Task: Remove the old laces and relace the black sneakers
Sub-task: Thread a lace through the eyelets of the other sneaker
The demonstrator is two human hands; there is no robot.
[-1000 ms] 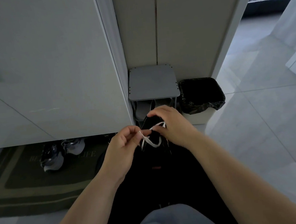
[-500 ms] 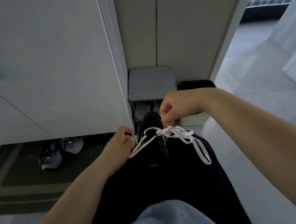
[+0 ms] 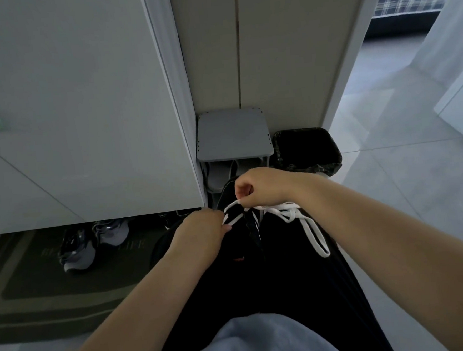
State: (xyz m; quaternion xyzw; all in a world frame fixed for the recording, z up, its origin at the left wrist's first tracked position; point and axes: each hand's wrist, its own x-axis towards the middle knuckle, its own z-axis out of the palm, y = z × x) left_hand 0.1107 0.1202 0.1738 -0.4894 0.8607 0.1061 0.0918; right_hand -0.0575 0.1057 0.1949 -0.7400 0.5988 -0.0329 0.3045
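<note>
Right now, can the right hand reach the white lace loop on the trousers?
Probably yes: the loop lies uncovered near the right hand, nothing between, but that hand pinches a lace strand and must release it first.

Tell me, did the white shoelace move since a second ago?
Yes. The white shoelace was a small loop below the gray stool; now a long loop of it trails right, below the trash bin, over the black trouser leg.

Sneaker (image 3: 227, 194) seemingly before stool (image 3: 234, 132), bin (image 3: 336, 157) right
</note>
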